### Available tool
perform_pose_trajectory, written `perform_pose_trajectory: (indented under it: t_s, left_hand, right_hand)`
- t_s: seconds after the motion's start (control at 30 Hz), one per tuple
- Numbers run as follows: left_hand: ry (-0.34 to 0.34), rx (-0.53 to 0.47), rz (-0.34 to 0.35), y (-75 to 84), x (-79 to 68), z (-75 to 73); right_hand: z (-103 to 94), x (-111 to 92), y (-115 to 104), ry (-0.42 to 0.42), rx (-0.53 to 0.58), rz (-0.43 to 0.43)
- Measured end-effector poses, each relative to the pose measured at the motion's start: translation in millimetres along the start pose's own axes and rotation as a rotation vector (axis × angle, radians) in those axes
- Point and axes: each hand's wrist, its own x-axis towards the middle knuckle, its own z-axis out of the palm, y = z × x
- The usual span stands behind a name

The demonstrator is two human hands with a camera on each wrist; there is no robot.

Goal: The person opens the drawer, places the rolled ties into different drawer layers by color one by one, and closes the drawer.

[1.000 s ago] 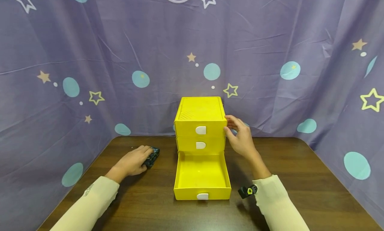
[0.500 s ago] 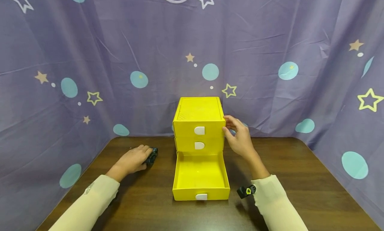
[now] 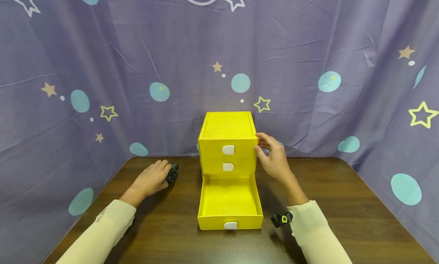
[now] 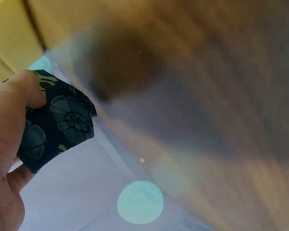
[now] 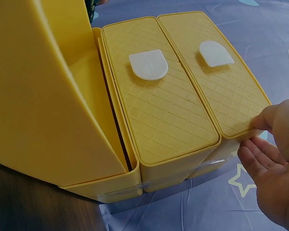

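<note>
My left hand (image 3: 151, 180) pinches a folded dark cloth item (image 4: 62, 118) with a shell-like and yellow pattern between thumb and fingers, over the left of the table. In the head view my fingers cover much of this cloth (image 3: 172, 173). A yellow drawer unit (image 3: 228, 126) with white tabs stands in the middle. Its bottom drawer (image 3: 230, 197) is pulled out and shows a bare floor; the two upper drawers are closed. My right hand (image 3: 274, 159) touches the unit's upper right corner, thumb at the front edge and fingertips on the side (image 5: 279, 159).
The wooden table (image 3: 322, 195) reaches out on both sides of the unit. A purple curtain (image 3: 291, 47) with stars and blue dots surrounds it at the back and sides. A black wrist device (image 3: 282, 219) sits under my right sleeve.
My left hand has moved slightly back and up with the cloth, which is tilted more and shows less beside the fingers. The right hand and the drawer unit hold their places.
</note>
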Motion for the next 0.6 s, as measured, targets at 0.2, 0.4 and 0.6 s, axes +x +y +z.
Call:
perform_pose_trajectory:
  t_s: [0.2, 0.4, 0.6]
  left_hand:
    - [-0.004, -0.027, -0.020, -6.8, 4.3, -17.8]
    - [0.027, -0.006, -0.007, -11.4, 8.1, -37.4]
    - [0.066, 0.018, 0.037, -12.4, 12.7, -51.2]
  right_hand:
    - [0.2, 0, 0, 0.005, 0.007, 0.001]
    - [0.4, 0, 1, 0.001, 0.007, -0.004]
    - [0.5, 0, 1, 0.010, 0.007, -0.007]
